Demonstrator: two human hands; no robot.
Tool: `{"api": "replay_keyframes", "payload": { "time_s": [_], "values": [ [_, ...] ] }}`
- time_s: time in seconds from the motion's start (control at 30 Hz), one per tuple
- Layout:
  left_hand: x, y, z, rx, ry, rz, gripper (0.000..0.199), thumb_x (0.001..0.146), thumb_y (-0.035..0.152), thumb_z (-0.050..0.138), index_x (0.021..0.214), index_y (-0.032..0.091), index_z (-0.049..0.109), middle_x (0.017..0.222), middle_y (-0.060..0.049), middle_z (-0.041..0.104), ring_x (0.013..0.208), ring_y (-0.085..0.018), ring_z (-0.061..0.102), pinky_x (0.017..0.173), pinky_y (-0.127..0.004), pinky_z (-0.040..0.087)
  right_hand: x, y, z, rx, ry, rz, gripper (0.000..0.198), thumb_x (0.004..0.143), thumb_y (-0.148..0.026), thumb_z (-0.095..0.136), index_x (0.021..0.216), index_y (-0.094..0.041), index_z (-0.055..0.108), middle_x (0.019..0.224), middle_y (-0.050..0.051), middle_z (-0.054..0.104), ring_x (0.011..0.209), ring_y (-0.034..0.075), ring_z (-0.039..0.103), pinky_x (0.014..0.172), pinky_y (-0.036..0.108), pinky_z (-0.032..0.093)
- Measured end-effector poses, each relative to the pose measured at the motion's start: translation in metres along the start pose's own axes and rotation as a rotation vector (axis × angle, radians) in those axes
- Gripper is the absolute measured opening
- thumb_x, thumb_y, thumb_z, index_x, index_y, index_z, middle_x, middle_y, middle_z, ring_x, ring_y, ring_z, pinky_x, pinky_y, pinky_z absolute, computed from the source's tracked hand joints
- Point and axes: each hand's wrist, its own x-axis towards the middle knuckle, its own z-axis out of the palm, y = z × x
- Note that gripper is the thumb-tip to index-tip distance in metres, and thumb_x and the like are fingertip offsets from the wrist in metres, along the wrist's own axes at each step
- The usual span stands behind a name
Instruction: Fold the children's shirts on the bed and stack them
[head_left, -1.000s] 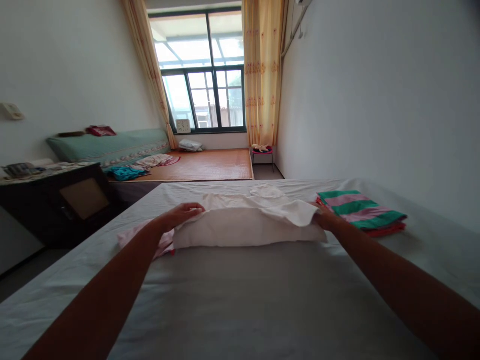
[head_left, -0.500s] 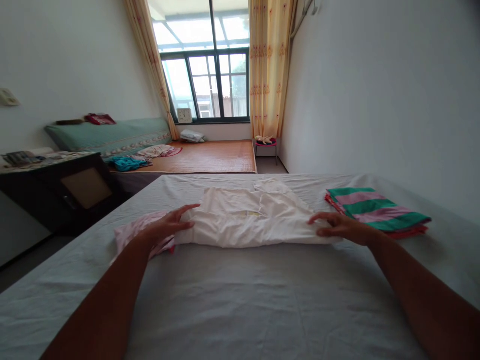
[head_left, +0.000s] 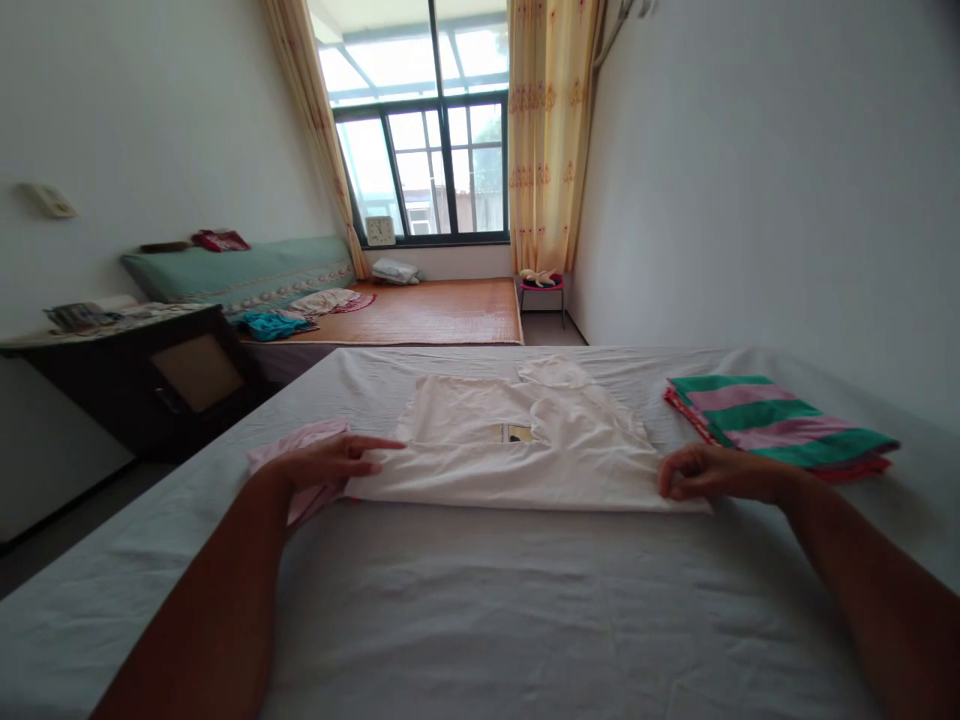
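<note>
A white shirt (head_left: 510, 482) lies spread across the bed in front of me, its near part folded over in a straight band. A small dark and yellow print (head_left: 516, 433) shows above the fold. At the left end of the band, my left hand (head_left: 334, 465) holds the cloth, index finger stretched along it and thumb below; its other fingers are partly hidden. My right hand (head_left: 694, 473) pinches the right end with curled fingers. A pink garment (head_left: 300, 438) lies beneath and beside my left hand, partly covered by it.
A folded green and pink striped cloth (head_left: 780, 415) lies on the grey sheet (head_left: 525, 620) at the right. To the left stands a dark cabinet (head_left: 187, 370). Beyond are a mat-covered bed (head_left: 442, 310), a pink stool (head_left: 541, 284) and a window.
My right hand has moved outward and slightly nearer with its end of the shirt. The wrinkled fold is now flatter and straighter, and more of the print shows. The view has shifted a little.
</note>
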Motion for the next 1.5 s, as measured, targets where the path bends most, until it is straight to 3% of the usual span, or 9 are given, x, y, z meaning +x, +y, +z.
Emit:
{"api": "replay_keyframes", "payload": {
  "time_s": [0.1, 0.2, 0.33, 0.43, 0.67, 0.9, 1.0, 1.2, 1.5],
  "values": [
    [0.012, -0.006, 0.005, -0.163, 0.279, -0.088, 0.059, 0.070, 0.056, 0.061, 0.114, 0.017, 0.064, 0.082, -0.004, 0.067, 0.076, -0.019, 0.061, 0.064, -0.026, 0.048, 0.002, -0.001, 0.002, -0.028, 0.011, 0.008, 0.042, 0.073, -0.054, 0.065, 0.089, -0.016, 0.072, 0.077, 0.003, 0.059, 0.074, 0.017, 0.050, 0.065, 0.026, 0.036],
    [0.034, -0.010, 0.014, -0.009, 0.415, -0.140, 0.045, 0.067, 0.052, 0.062, 0.094, 0.016, 0.069, 0.085, -0.006, 0.068, 0.078, -0.020, 0.061, 0.064, -0.025, 0.046, 0.004, -0.001, 0.005, -0.016, 0.010, 0.006, 0.040, 0.076, -0.054, 0.063, 0.089, -0.017, 0.071, 0.077, 0.002, 0.057, 0.074, 0.016, 0.048, 0.065, 0.026, 0.035],
    [0.057, -0.010, 0.023, 0.345, 0.327, -0.186, 0.031, 0.069, 0.047, 0.062, 0.078, 0.018, 0.068, 0.079, -0.004, 0.069, 0.073, -0.019, 0.060, 0.062, -0.024, 0.041, 0.007, 0.001, 0.007, -0.011, 0.022, 0.019, 0.038, 0.077, -0.053, 0.062, 0.088, -0.017, 0.069, 0.075, 0.001, 0.055, 0.072, 0.015, 0.046, 0.064, 0.025, 0.034],
    [0.063, -0.010, 0.025, 0.453, 0.308, -0.184, 0.025, 0.071, 0.042, 0.060, 0.077, 0.018, 0.067, 0.079, -0.003, 0.069, 0.072, -0.018, 0.060, 0.059, -0.023, 0.037, 0.008, 0.005, 0.007, -0.027, 0.033, 0.042, 0.040, 0.076, -0.055, 0.062, 0.087, -0.018, 0.070, 0.074, 0.001, 0.054, 0.072, 0.015, 0.045, 0.064, 0.025, 0.034],
    [0.059, -0.016, 0.023, 0.431, 0.357, -0.247, 0.034, 0.066, 0.049, 0.064, 0.081, 0.019, 0.065, 0.080, -0.003, 0.069, 0.072, -0.018, 0.060, 0.057, -0.023, 0.036, 0.010, 0.008, 0.006, -0.011, 0.035, 0.020, 0.037, 0.077, -0.051, 0.063, 0.087, -0.016, 0.070, 0.077, 0.003, 0.056, 0.075, 0.016, 0.046, 0.067, 0.026, 0.034],
    [0.061, -0.021, 0.023, 0.231, 0.264, -0.293, 0.032, 0.061, 0.045, 0.067, 0.068, 0.014, 0.066, 0.053, 0.002, 0.057, 0.049, -0.013, 0.048, 0.045, -0.022, 0.027, 0.010, 0.007, 0.008, -0.024, 0.044, 0.023, 0.038, 0.076, -0.052, 0.063, 0.088, -0.017, 0.070, 0.080, 0.003, 0.056, 0.078, 0.017, 0.046, 0.069, 0.025, 0.035],
    [0.059, -0.023, 0.022, 0.198, 0.229, -0.278, 0.030, 0.061, 0.043, 0.066, 0.069, 0.014, 0.067, 0.055, 0.001, 0.058, 0.049, -0.012, 0.048, 0.045, -0.022, 0.028, 0.009, 0.006, 0.009, -0.013, 0.056, 0.024, 0.038, 0.076, -0.052, 0.063, 0.087, -0.016, 0.070, 0.078, 0.003, 0.055, 0.075, 0.016, 0.045, 0.067, 0.025, 0.034],
    [0.057, -0.023, 0.026, 0.211, 0.324, -0.257, 0.035, 0.060, 0.043, 0.068, 0.079, 0.014, 0.066, 0.063, 0.000, 0.061, 0.054, -0.013, 0.051, 0.046, -0.021, 0.031, 0.010, 0.009, 0.008, -0.033, 0.037, 0.017, 0.040, 0.078, -0.053, 0.061, 0.089, -0.016, 0.069, 0.076, 0.001, 0.054, 0.073, 0.015, 0.045, 0.064, 0.024, 0.033],
    [0.055, -0.020, 0.028, 0.089, 0.265, -0.233, 0.030, 0.069, 0.042, 0.059, 0.082, 0.015, 0.062, 0.055, 0.004, 0.050, 0.043, -0.009, 0.042, 0.042, -0.020, 0.028, 0.010, 0.010, 0.010, -0.014, 0.051, 0.002, 0.036, 0.078, -0.052, 0.062, 0.088, -0.018, 0.070, 0.079, 0.003, 0.056, 0.076, 0.017, 0.047, 0.067, 0.026, 0.035]
  ]
}}
